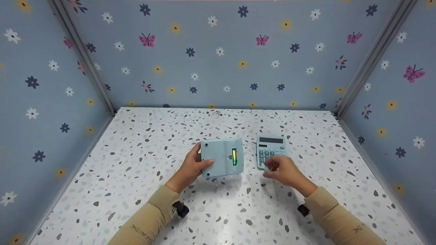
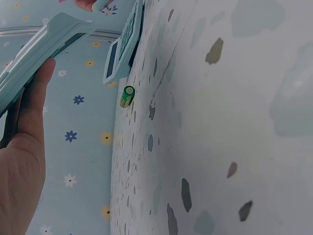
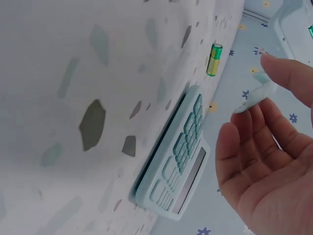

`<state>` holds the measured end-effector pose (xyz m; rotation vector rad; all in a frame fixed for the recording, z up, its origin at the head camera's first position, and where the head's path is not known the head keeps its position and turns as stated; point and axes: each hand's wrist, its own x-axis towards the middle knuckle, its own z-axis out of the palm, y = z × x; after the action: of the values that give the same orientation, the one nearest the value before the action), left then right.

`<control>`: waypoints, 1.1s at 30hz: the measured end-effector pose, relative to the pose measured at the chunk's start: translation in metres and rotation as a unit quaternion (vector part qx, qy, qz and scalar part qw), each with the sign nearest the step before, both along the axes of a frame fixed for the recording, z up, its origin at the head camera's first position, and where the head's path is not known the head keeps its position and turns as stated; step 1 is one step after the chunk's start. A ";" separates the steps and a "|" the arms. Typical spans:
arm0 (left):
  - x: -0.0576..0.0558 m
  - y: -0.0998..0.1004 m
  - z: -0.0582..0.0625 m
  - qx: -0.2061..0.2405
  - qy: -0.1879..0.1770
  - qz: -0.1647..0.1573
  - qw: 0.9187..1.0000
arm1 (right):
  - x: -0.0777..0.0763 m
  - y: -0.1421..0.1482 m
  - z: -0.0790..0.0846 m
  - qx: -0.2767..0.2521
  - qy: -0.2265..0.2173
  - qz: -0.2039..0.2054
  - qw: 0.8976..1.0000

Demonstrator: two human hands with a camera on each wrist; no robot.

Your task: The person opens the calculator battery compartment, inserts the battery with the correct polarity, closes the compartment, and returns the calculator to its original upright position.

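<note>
Calculator [image 1: 219, 151] face-down, left hand [image 1: 191, 167] gripping nine-o'clock edge; right hand [image 1: 285, 170] pinching likely cover [image 3: 257, 95] — closing step, seemingly — calls for aligning over three-o'clock battery [image 1: 234, 157].

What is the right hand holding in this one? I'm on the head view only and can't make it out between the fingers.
Observer: The right wrist view shows the right hand holding a small pale piece at the fingertips.

Operator: I can see one battery in the back of the held calculator. Is there another?

Observer: Yes. Both wrist views show a loose battery lying on the table.

Operator: And the held calculator's screen? I only get its back.

Observer: The left wrist view shows it on the underside, a dark strip facing down toward the table.
</note>
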<state>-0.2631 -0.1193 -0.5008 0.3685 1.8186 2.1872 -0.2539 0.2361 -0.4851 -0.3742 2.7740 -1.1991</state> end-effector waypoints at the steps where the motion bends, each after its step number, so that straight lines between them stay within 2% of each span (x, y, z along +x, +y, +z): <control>1: 0.000 0.000 0.000 0.001 0.001 0.000 1.000 | 0.000 -0.001 0.001 -0.007 0.003 -0.006 1.000; 10: 0.002 0.004 0.003 0.002 -0.002 0.003 1.000 | 0.002 -0.008 0.008 -0.057 0.013 -0.037 0.998; 23: 0.003 0.010 0.007 0.000 0.006 -0.002 1.000 | 0.002 -0.025 0.017 -0.140 -0.004 -0.081 0.987; 33: 0.003 0.013 0.008 0.003 0.009 -0.005 1.000 | 0.002 -0.038 0.022 -0.161 -0.015 -0.091 0.983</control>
<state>-0.2601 -0.1061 -0.4930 0.3991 1.8159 2.1898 -0.2515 0.1981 -0.4635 -0.1250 2.6325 -1.6876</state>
